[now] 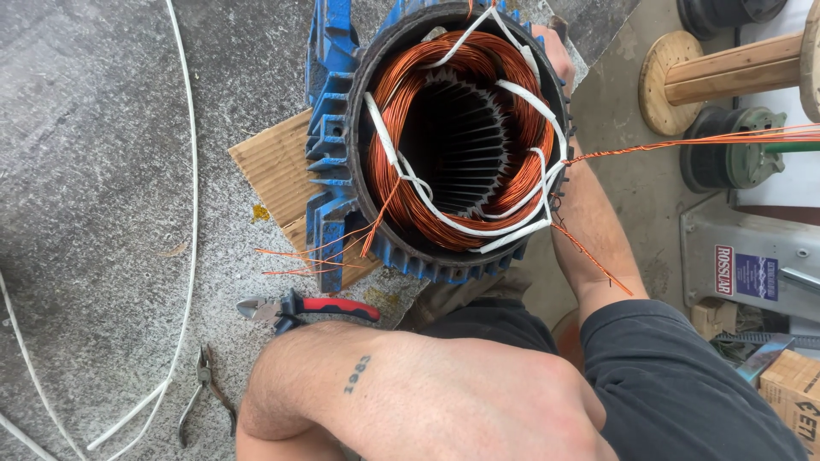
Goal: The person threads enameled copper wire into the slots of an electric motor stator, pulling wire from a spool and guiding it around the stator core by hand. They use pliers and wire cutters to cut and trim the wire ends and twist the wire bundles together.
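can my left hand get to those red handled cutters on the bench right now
Probably yes. The red-handled cutters lie uncovered on the bench beside the left forearm, with nothing between them. The left hand itself is out of view below the frame.

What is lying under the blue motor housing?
A piece of brown cardboard lies under the blue motor housing, on the grey table. Only its left part shows; how far it reaches beneath is covered by the housing.

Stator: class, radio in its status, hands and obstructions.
Right hand behind stator, grip hidden. Left hand out of view. Copper windings laced white, loose wire ends. Red-handled cutters alongside.
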